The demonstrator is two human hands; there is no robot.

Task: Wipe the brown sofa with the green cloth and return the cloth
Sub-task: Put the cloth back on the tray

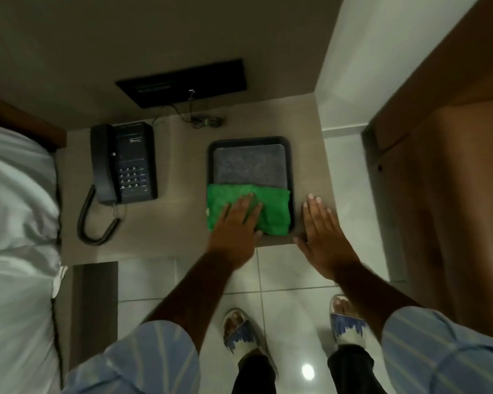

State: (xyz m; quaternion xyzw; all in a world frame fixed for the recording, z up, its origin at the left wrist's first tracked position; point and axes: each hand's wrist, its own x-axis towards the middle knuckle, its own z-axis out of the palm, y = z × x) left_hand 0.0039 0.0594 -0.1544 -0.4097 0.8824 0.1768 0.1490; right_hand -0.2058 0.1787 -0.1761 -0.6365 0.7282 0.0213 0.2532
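A folded green cloth [273, 209] lies across the near half of a black tray [291, 166] on a beige bedside table [180, 211]. A grey mat [249, 164] fills the tray's far half. My left hand [235, 223] lies flat on the cloth's left part, fingers spread, pressing rather than gripping. Just right of the tray, my right hand [319, 231] hovers flat and open over the table's near right corner, holding nothing. No brown sofa is in view.
A black corded telephone [123, 163] sits on the table's left part. Behind it a black panel [182, 82] with wires is on the wall. A white-sheeted bed [15, 223] is at left, a brown wooden door [444, 180] at right, tiled floor [285, 285] below.
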